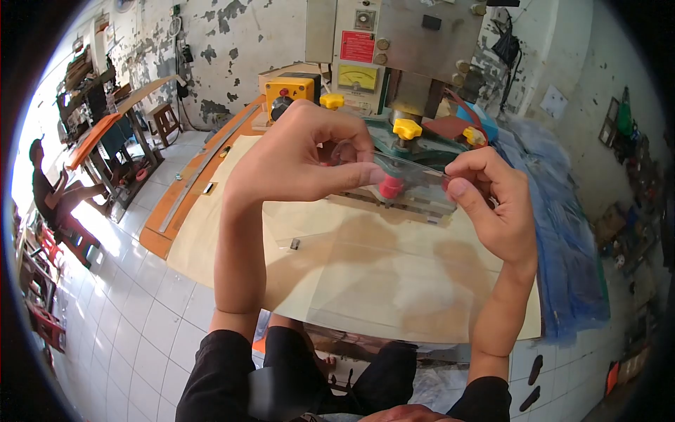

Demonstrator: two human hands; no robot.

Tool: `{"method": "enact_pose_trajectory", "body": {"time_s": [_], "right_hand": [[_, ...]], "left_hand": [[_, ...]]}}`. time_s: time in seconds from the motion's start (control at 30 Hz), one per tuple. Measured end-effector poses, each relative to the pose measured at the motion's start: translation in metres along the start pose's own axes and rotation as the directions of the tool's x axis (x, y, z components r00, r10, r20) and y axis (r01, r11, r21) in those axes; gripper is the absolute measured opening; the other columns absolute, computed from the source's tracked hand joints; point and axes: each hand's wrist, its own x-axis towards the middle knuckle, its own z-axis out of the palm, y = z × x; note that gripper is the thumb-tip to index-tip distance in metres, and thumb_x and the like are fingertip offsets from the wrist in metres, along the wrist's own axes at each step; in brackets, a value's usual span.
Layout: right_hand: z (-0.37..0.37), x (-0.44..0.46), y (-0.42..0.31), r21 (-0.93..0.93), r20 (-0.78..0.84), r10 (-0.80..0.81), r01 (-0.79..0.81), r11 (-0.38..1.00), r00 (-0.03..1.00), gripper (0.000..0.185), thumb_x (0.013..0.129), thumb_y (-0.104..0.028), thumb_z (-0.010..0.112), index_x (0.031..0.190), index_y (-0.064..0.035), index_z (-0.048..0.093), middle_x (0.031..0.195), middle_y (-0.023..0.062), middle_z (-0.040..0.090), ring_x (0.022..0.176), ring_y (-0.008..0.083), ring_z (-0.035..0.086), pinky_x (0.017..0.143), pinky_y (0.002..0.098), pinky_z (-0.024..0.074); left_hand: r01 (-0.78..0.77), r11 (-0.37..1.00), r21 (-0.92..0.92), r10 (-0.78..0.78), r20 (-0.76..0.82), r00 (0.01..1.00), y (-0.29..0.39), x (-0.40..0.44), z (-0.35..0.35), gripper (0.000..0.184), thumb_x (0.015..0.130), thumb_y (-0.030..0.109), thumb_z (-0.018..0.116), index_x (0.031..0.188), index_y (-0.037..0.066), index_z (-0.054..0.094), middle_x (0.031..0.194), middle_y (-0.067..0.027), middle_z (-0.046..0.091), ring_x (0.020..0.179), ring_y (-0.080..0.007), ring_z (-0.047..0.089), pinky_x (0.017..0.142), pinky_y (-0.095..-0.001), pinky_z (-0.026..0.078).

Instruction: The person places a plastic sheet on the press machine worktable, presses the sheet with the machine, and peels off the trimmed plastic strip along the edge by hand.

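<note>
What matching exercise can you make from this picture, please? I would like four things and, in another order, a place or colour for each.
1. Clear sheet
2. Metal strip
3. Sign
4. Star knob

A. on the orange board
B. held between left hand and right hand
C. yellow
D. red

Pairs: 1-B, 2-A, 3-D, 4-C

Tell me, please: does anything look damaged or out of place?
Yes: the back wall, left of the machine, looks damaged, with paint flaked off in dark patches. The held transparent sheet shows no obvious damage.
</note>
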Motion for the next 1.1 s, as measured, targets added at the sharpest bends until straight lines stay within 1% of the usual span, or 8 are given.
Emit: {"method": "enact_pose_trajectory", "body": {"time_s": [0.13,0.23,0.43,0.67,0.73,0.83,1.07,1.1], "right_hand": [[-0.0005,-0.001,0.001,-0.004,0.009,0.013,-0.013,1.0,1.0,0.01,0.091,-0.002,0.066,0.101,-0.0007,0.064,0.074,0.0007,0.063,0.061,0.003,0.05,0.054,0.0211,0.0385],[-0.0001,-0.001,0.0001,0.009,0.005,0.018,-0.018,1.0,1.0,0.01,0.091,-0.002,0.066,0.101,-0.0009,0.065,0.074,0.0007,0.063,0.06,0.0031,0.05,0.054,0.0212,0.0384],[-0.0016,-0.0004,-0.0001,-0.025,0.014,-0.001,0.002,1.0,1.0,0.01,0.09,-0.001,0.066,0.1,-0.0006,0.066,0.075,0.0007,0.065,0.06,0.0029,0.05,0.054,0.0213,0.0385],[-0.0013,-0.0003,-0.0014,-0.022,0.014,0.007,-0.007,1.0,1.0,0.011,0.089,0.0,0.066,0.1,-0.0001,0.066,0.075,0.0016,0.065,0.061,0.0032,0.052,0.055,0.0211,0.0405],[-0.0008,0.0002,-0.0019,-0.03,0.018,0.01,-0.01,1.0,1.0,0.011,0.089,0.0,0.066,0.1,0.0,0.066,0.075,0.0017,0.066,0.062,0.0032,0.052,0.055,0.0209,0.041],[0.0005,0.0001,-0.0013,-0.013,0.001,-0.003,0.003,1.0,1.0,0.011,0.089,0.0,0.067,0.1,0.0,0.066,0.075,0.0015,0.066,0.062,0.0032,0.053,0.056,0.0205,0.0411],[-0.0002,-0.0007,-0.0012,-0.021,0.004,0.022,-0.022,1.0,1.0,0.011,0.089,0.0,0.067,0.1,-0.0003,0.067,0.075,0.0002,0.065,0.062,0.0023,0.052,0.055,0.0197,0.04],[-0.0003,-0.0009,-0.0009,-0.027,0.001,0.024,-0.023,0.999,1.0,0.011,0.089,0.0,0.067,0.101,-0.0003,0.067,0.074,-0.0002,0.065,0.061,0.002,0.052,0.055,0.0195,0.0395]], "left_hand": [[-0.021,1.0,0.003,0.021,-0.011,1.0,-0.0025,-0.0005,0.0008,0.022,0.081,0.019,0.083,0.074,0.004,0.069,0.062,0.0036,0.062,0.053,-0.0007,0.043,0.047,-0.0211,0.027],[0.002,1.0,-0.016,-0.002,-0.002,1.0,-0.0021,-0.0007,0.001,0.022,0.081,0.02,0.083,0.074,0.004,0.069,0.062,0.0037,0.062,0.053,-0.0009,0.043,0.047,-0.0211,0.027],[0.0,1.0,-0.006,0.0,0.004,1.0,-0.0002,-0.0001,0.0003,0.022,0.081,0.019,0.083,0.074,0.004,0.069,0.062,0.0036,0.063,0.053,-0.001,0.043,0.047,-0.0211,0.027],[0.003,1.0,-0.01,-0.003,0.005,1.0,-0.0014,-0.0005,0.0008,0.021,0.081,0.018,0.083,0.074,0.004,0.069,0.062,0.0036,0.063,0.052,-0.001,0.043,0.047,-0.0214,0.027],[-0.018,1.0,0.003,0.018,0.01,1.0,-0.0013,-0.0002,-0.0001,0.02,0.081,0.018,0.083,0.075,0.004,0.069,0.062,0.0037,0.063,0.052,-0.001,0.042,0.046,-0.0213,0.027],[-0.018,1.0,-0.004,0.018,0.006,1.0,-0.0032,-0.0004,0.0009,0.02,0.081,0.017,0.083,0.075,0.004,0.07,0.061,0.004,0.062,0.051,-0.0009,0.042,0.046,-0.0214,0.026],[-0.005,1.0,-0.011,0.005,0.013,1.0,-0.0011,-0.0007,-0.0009,0.017,0.082,0.016,0.082,0.076,0.005,0.071,0.061,0.0049,0.061,0.052,-0.0006,0.041,0.047,-0.0217,0.026],[-0.018,1.0,-0.004,0.018,0.019,1.0,-0.0019,-0.0006,-0.0015,0.016,0.082,0.015,0.081,0.077,0.004,0.071,0.063,0.0043,0.062,0.054,-0.0008,0.044,0.047,-0.0215,0.027]]}}
